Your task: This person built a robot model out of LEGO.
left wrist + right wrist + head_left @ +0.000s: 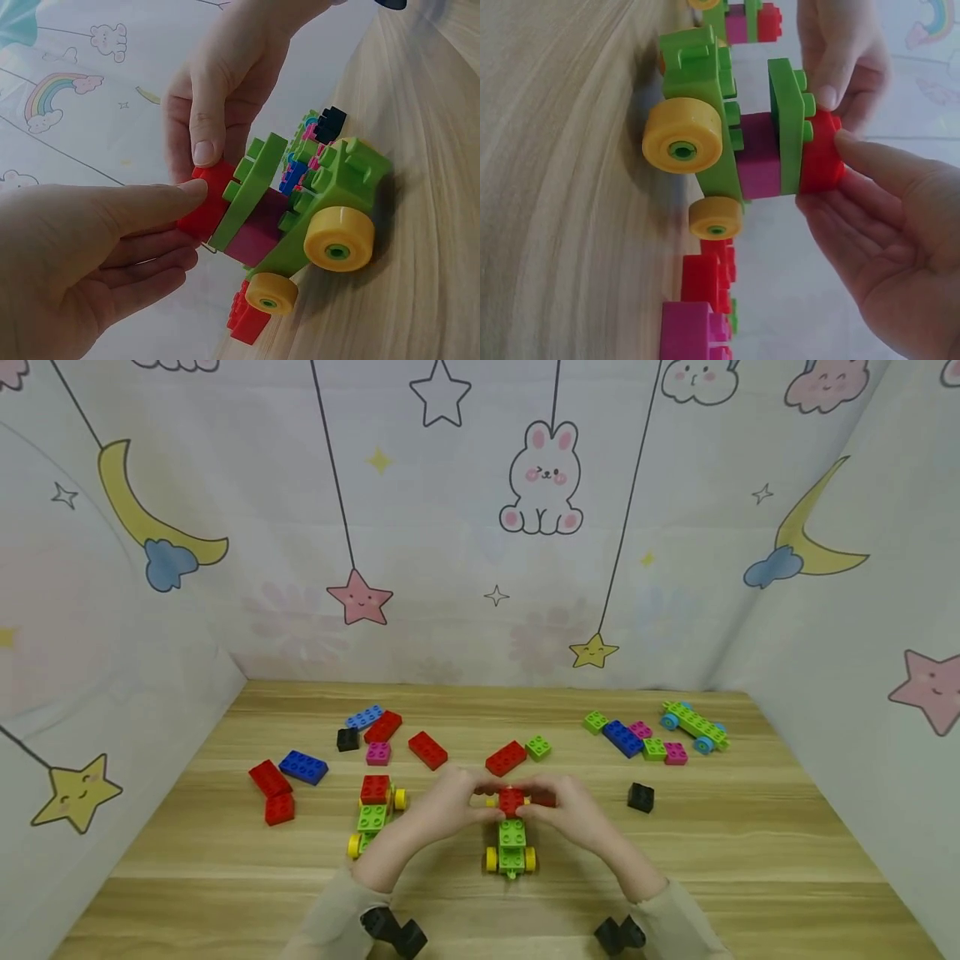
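Observation:
In the head view, a toy car built of blocks stands upright at the front middle, on a green wheeled base (512, 862) with yellow wheels (339, 238). A magenta block (759, 156) sits on this base, under a flat green plate (786, 124). Topping the stack is a red block (512, 802), pressed against the plate's studs at the rear end. My left hand (448, 803) pinches the red block from the left, thumb nearest me. From the opposite side my right hand (567, 810) grips the same block, its thumb on the near face.
A similar car (372, 818) stands beside my left forearm. At the back right is a green base with blue wheels (696, 725). Loose blocks lie beyond the hands, among them a blue block (303, 767), a red block (428, 750) and a black block (641, 797).

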The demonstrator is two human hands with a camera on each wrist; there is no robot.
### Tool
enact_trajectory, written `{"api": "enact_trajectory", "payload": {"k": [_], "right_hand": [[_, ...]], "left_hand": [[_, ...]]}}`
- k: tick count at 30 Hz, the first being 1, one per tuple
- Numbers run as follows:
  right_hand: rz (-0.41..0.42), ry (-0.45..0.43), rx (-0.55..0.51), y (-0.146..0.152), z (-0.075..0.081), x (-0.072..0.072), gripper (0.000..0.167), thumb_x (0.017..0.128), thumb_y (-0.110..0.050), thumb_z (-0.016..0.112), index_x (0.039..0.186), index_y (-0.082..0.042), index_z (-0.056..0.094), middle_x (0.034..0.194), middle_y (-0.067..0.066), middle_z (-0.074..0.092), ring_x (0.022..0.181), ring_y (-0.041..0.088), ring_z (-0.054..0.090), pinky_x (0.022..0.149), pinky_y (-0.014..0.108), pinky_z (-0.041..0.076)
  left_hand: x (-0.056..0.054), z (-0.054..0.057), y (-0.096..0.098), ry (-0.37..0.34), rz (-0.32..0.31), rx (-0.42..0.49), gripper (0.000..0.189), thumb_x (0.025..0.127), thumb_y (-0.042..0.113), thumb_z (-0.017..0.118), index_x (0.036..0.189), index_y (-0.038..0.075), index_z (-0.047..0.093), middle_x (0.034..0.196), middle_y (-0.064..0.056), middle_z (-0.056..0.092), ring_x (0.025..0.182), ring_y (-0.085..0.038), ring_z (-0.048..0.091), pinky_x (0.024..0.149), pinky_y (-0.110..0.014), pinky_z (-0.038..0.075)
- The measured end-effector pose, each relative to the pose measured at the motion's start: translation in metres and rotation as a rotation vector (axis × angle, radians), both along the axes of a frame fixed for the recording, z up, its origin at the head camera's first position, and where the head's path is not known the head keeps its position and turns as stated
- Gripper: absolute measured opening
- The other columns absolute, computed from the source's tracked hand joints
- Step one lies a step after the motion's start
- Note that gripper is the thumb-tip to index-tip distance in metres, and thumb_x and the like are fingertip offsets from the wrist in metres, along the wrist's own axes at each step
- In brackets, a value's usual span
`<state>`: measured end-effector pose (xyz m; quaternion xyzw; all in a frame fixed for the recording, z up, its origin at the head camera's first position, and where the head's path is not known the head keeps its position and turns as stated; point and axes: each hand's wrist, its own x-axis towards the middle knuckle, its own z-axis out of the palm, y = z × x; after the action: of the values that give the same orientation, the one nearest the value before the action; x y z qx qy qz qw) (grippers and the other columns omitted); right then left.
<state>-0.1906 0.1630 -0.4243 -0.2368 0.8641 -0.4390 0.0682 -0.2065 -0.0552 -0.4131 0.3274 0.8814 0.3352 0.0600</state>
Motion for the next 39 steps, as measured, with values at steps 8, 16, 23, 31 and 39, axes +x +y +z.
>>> {"api": "enact_trajectory", "payload": {"k": [8, 16, 23, 31, 39], "right_hand": [[-0.019, 0.037, 0.013, 0.003, 0.005, -0.001, 0.034, 0.094, -0.020, 0.066, 0.121, 0.001, 0.066, 0.118, 0.018, 0.069, 0.105, 0.030, 0.067, 0.088, 0.042, 0.056], [-0.021, 0.051, 0.009, 0.003, 0.003, -0.006, 0.038, 0.095, -0.021, 0.064, 0.124, 0.003, 0.064, 0.121, 0.018, 0.067, 0.107, 0.031, 0.067, 0.089, 0.043, 0.056], [-0.020, 0.084, 0.010, -0.002, 0.002, -0.010, 0.033, 0.095, -0.018, 0.065, 0.122, -0.002, 0.066, 0.120, 0.015, 0.068, 0.106, 0.030, 0.067, 0.089, 0.042, 0.056], [-0.023, 0.060, 0.025, -0.003, 0.001, -0.014, 0.031, 0.095, -0.019, 0.065, 0.121, -0.003, 0.067, 0.119, 0.014, 0.069, 0.107, 0.030, 0.066, 0.090, 0.044, 0.055], [-0.034, 0.047, 0.044, -0.004, 0.000, -0.014, 0.030, 0.094, -0.019, 0.066, 0.120, -0.004, 0.068, 0.119, 0.014, 0.069, 0.108, 0.032, 0.065, 0.091, 0.048, 0.054]], "left_hand": [[-0.001, -0.001, 0.001, -0.001, 0.020, 0.060, 0.036, 0.088, 0.021, 0.073, 0.120, 0.004, 0.068, 0.116, -0.011, 0.071, 0.105, -0.028, 0.067, 0.090, -0.045, 0.055], [0.000, 0.001, 0.002, 0.019, 0.044, 0.070, 0.038, 0.089, 0.021, 0.072, 0.122, 0.001, 0.067, 0.117, -0.012, 0.070, 0.106, -0.029, 0.067, 0.090, -0.043, 0.056], [-0.002, -0.001, 0.002, 0.007, 0.078, 0.059, 0.036, 0.090, 0.019, 0.070, 0.122, 0.002, 0.067, 0.118, -0.014, 0.069, 0.105, -0.030, 0.066, 0.089, -0.043, 0.056], [-0.003, -0.006, 0.005, 0.009, 0.115, 0.022, 0.035, 0.091, 0.019, 0.069, 0.122, 0.003, 0.067, 0.115, -0.013, 0.070, 0.103, -0.028, 0.065, 0.086, -0.041, 0.056], [-0.004, -0.009, 0.006, 0.004, 0.125, 0.004, 0.035, 0.091, 0.019, 0.069, 0.122, 0.003, 0.067, 0.115, -0.012, 0.069, 0.103, -0.027, 0.065, 0.087, -0.041, 0.056]]}}
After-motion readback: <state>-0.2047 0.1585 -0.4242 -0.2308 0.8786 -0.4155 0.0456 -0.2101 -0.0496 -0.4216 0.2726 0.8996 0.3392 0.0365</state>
